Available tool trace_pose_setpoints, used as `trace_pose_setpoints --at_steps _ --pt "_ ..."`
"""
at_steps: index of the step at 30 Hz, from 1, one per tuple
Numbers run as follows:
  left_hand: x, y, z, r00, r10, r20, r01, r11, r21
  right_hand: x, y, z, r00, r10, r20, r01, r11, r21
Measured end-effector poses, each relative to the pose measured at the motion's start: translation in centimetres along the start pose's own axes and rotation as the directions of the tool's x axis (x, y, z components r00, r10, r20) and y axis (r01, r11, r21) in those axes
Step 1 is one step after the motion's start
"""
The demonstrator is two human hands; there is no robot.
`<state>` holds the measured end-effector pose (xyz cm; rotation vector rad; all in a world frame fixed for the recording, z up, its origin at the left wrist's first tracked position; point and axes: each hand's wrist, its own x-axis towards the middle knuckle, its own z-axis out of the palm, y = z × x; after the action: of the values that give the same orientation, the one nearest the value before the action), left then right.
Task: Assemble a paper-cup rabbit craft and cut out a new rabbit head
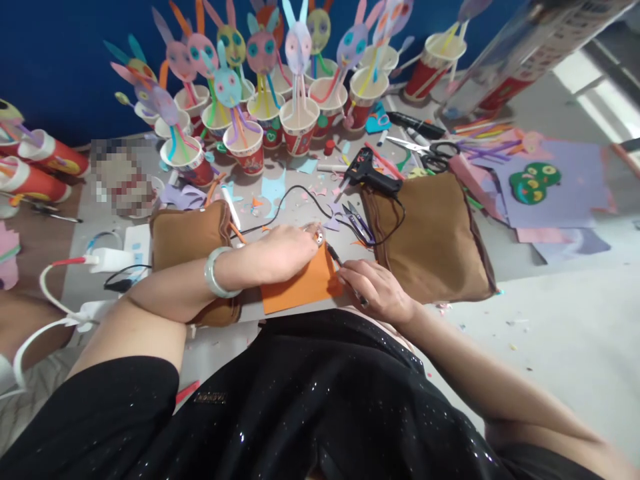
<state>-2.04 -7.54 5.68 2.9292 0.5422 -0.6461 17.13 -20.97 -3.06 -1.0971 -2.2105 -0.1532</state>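
Observation:
My right hand [376, 288] is closed around a dark pen [334, 253], its tip at the upper right corner of a sheet of orange paper [290, 293]. My left hand [293, 250] reaches over the paper, fingers bent down and pressed together at its upper edge. At those fingertips is a small round whitish object [319, 236] with dark marks; its kind is too small to tell, and the fingers partly cover it. A pale green bangle [219, 273] circles the left wrist.
Brown cushions [430, 240] flank the paper. A black glue gun [370, 172] rests on the right cushion, its cord crossing the table. Purple-handled snips [359, 223], scissors [425, 152] and paper scraps lie beyond. Several red paper cups [299, 130] with rabbit faces line the back; a power strip [137, 243] is left.

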Motion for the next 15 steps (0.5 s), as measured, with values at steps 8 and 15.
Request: trace_pose_setpoints --at_steps 8,15 --pt "0.0 3.0 1.5 0.99 -0.1 -0.094 0.111 0.987 0.113 1.1 1.1 -0.2 0.963 0.266 -0.049 -0.258 0.957 0.131" --pt "-0.5 5.5 3.0 0.983 0.013 -0.181 0.012 0.99 0.138 4.7 2.5 2.2 0.931 0.301 0.208 -0.318 0.947 0.053"
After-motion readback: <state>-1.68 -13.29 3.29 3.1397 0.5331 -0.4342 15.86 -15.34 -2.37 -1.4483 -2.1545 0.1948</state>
